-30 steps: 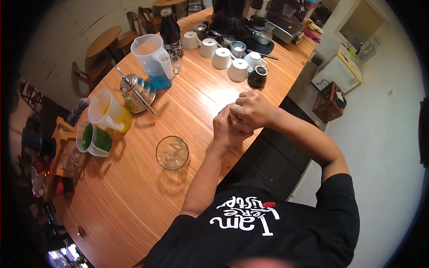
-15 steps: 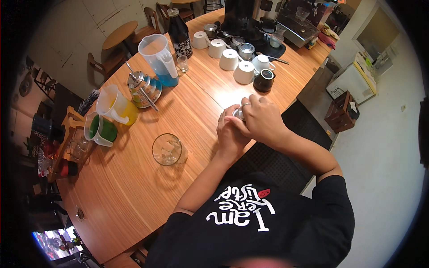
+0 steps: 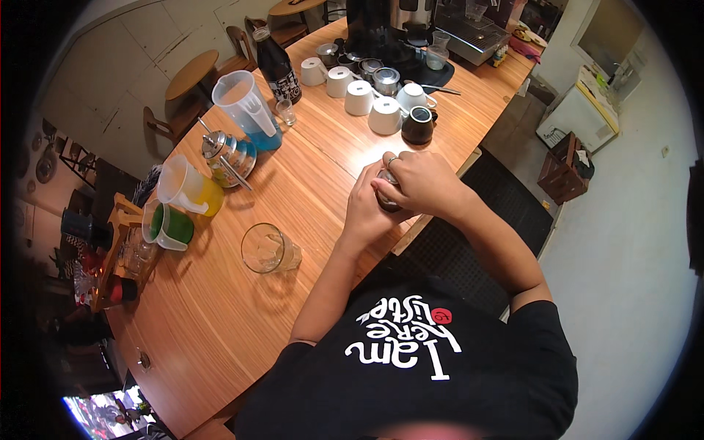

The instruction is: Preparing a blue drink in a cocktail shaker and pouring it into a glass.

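Close to the table's right edge, both my hands are closed around a small dark container [image 3: 386,201] with a greyish top; its exact kind is mostly hidden by my fingers. My left hand [image 3: 366,209] wraps its side from below and left. Over the top lies my right hand [image 3: 427,180], fingers curled, a ring on one of them. Just beyond them stands a small dark cup [image 3: 418,126] beside upturned white cups [image 3: 385,116]. An upright clear drinking glass [image 3: 265,249] is on the table, left of my left forearm.
Along the left edge stand jugs of blue [image 3: 262,136], yellow [image 3: 209,196] and green [image 3: 176,226] liquid. Among them are a metal-topped glass dispenser [image 3: 229,158], a shot glass [image 3: 287,113] and a dark bottle [image 3: 276,64]. A coffee machine [image 3: 477,37] is at the far end.
My view has shifted slightly, so the table things sit a little further left. Both hands stay together on the container, whose dark side now shows more between my fingers.
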`<state>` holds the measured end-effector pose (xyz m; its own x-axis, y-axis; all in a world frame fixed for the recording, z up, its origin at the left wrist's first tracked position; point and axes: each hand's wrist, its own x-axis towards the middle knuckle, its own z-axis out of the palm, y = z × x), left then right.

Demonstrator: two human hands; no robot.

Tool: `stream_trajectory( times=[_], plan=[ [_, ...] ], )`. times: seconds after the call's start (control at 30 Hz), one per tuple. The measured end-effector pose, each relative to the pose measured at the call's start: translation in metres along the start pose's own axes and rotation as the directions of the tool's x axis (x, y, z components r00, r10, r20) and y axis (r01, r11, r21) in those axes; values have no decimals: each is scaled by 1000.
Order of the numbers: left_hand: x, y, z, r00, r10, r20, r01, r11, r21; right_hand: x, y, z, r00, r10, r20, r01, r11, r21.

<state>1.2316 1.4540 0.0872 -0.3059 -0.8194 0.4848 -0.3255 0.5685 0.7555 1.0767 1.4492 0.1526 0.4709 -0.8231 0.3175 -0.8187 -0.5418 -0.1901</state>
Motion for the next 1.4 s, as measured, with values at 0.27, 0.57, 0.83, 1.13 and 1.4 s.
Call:
stream_trajectory(
  times=[0.27,0.57,0.83,1.13,1.4],
  plan=[
    [0,8,33,988,-113,-108,108,993,-49,1,-10,-14,934,335,125,-325,941,-93],
    [9,14,41,981,-118,-154,136,984,111,0,-1,10,860,489,-147,-502,862,-70],
    [7,-1,29,983,-158,-89,160,987,16,6,8,27,886,312,-344,-320,947,34],
    [11,-17,18,994,-109,-31,104,986,-133,6,20,29,950,92,-300,-62,992,108],
    [20,-25,0,982,-8,188,79,925,-373,7,31,26,927,-217,-305,276,946,168]
  ],
)
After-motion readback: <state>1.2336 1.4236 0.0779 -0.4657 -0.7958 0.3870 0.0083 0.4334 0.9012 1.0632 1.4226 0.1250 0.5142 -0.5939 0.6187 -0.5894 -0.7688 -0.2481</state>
